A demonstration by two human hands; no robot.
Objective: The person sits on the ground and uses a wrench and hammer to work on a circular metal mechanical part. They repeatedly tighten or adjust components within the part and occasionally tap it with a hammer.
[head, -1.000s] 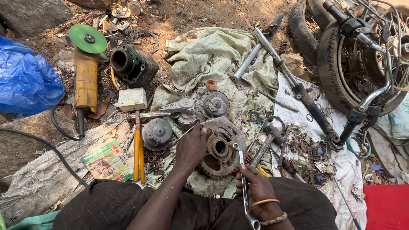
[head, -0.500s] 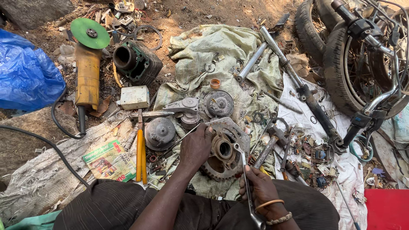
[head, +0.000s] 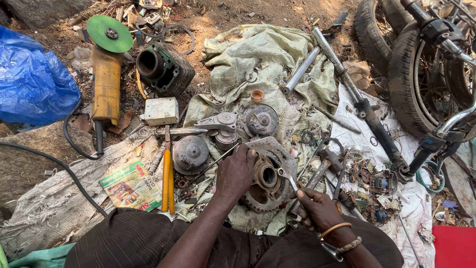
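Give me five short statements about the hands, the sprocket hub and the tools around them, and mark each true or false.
1. The left hand rests on the sprocket hub. True.
2. The right hand holds a hammer. False: it holds a spanner, whose open end is at the hub's centre.
3. The angle grinder has a green disc. True.
4. The yellow-handled tool lies right of the hub. False: it lies to the left, beside a printed paper.
5. A blue plastic bag sits at the left edge. True.
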